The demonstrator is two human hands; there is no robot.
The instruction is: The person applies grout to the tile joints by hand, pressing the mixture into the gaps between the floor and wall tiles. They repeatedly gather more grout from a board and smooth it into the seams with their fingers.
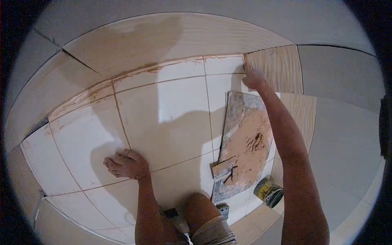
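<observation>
Left hand (127, 163): fingers loosely bent, resting on white tiles (179, 98). Joint (134, 70): smeared brown, running beyond the hand to the far right corner. Knee (200, 208): over the near tiles. Grey item (223, 210): partly covered, hard to make out. Board (236, 106): bearing brown paste (245, 139). Right hand (255, 79): at the corner, blurred; grip cannot be told. Can (268, 191): beside the board. Right forearm (281, 122): hiding the board's upper right corner.
</observation>
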